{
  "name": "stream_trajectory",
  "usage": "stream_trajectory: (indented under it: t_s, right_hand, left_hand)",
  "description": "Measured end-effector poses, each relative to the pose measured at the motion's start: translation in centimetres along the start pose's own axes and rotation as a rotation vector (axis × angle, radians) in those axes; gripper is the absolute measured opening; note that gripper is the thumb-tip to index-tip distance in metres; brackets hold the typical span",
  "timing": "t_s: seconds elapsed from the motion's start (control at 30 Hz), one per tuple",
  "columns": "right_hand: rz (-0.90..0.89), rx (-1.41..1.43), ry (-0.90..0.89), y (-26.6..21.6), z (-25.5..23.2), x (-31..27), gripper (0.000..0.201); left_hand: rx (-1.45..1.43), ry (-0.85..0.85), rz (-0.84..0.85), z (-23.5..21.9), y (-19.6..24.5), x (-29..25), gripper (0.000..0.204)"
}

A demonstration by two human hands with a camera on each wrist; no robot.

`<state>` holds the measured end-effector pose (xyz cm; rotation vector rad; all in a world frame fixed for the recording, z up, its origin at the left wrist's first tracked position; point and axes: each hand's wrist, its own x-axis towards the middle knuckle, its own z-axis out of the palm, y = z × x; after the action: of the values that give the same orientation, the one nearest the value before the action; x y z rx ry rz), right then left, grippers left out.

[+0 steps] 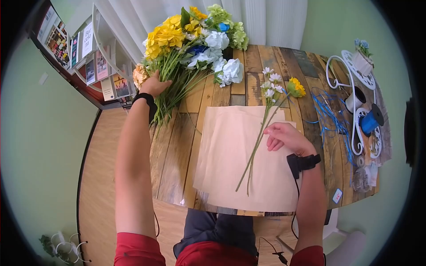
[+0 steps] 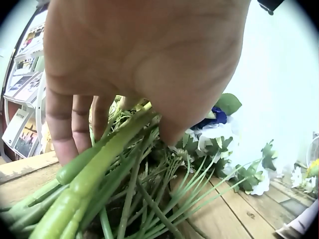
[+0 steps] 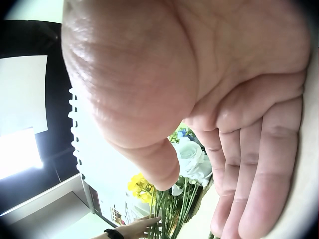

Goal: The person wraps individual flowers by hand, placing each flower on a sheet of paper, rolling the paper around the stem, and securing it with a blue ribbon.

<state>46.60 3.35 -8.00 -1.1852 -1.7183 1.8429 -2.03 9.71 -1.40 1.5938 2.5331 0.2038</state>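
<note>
My left hand (image 1: 155, 85) reaches over a thick bundle of green stems (image 1: 172, 66) at the table's back left. In the left wrist view its thumb and straight fingers (image 2: 59, 119) straddle the stems (image 2: 94, 174), spread apart. Yellow flowers (image 1: 166, 37), pale blue flowers (image 1: 231, 72) and a peach flower (image 1: 140, 75) top the bundle. My right hand (image 1: 288, 137) rests over brown wrapping paper (image 1: 222, 155), fingers loosely bent, nothing held in the palm. Beside its fingertips, long stems lie across the paper, bearing small white flowers (image 1: 269, 93) and a yellow flower (image 1: 296, 88).
Tangled blue ribbon (image 1: 330, 117) lies at the right, near a blue ribbon spool (image 1: 372, 119), a white spool (image 1: 355, 99) and a curly white metal stand (image 1: 352, 71). A small card (image 1: 337, 195) is near the front edge. Behind the left arm stands a magazine rack (image 1: 106, 62).
</note>
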Motion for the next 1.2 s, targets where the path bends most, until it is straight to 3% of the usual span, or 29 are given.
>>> stream_trajectory:
  t_s: [0.07, 0.17, 0.2, 0.27, 0.4, 0.47, 0.57, 0.8, 0.9, 1.07, 1.2]
  right_hand:
    - [-0.008, 0.007, 0.005, 0.1, 0.0, 0.0, 0.031]
    - [-0.016, 0.006, 0.004, 0.2, 0.0, 0.0, 0.032]
    - [-0.017, 0.006, 0.003, 0.2, 0.0, 0.0, 0.032]
    - [-0.017, 0.008, 0.003, 0.1, 0.0, 0.0, 0.032]
    - [-0.013, 0.005, 0.002, 0.0, 0.1, -0.1, 0.032]
    - [-0.002, -0.038, -0.003, 0.0, 0.0, -0.1, 0.03]
    - [-0.002, -0.04, -0.008, 0.0, 0.0, 0.0, 0.03]
    - [-0.009, 0.006, -0.004, 0.2, -0.1, 0.0, 0.032]
    - [-0.005, 0.003, -0.006, 0.3, -0.2, 0.0, 0.032]
    - [-0.012, -0.017, -0.012, 0.0, 0.0, -0.2, 0.032]
    - [-0.016, -0.012, -0.017, 0.2, -0.2, 0.0, 0.032]
  left_hand:
    - [-0.167, 0.089, 0.084, 0.1, -0.7, -0.1, 0.09]
    - [-0.246, 0.161, 0.064, 0.1, -0.6, -0.4, 0.077]
    - [-0.246, 0.163, 0.064, 0.1, -0.6, -0.6, 0.077]
    - [-0.142, 0.354, 0.167, -0.2, 0.2, -1.9, 0.066]
    - [-0.137, 0.376, 0.188, 0.4, 1.0, -2.2, 0.05]
    - [-0.158, 0.606, 0.188, 0.9, 1.5, -2.2, 0.031]
    - [-0.36, 0.672, 0.305, 1.1, 2.1, -1.9, 0.024]
    - [-0.592, 0.758, 0.405, 0.1, 5.5, -3.7, 0.022]
    - [-0.653, 0.719, 0.352, 0.0, 5.8, -3.7, 0.022]
    - [-1.071, 0.654, 0.375, 0.1, 5.5, -3.8, 0.02]
    - [-1.103, 0.637, 0.384, -0.2, 5.9, -4.2, 0.017]
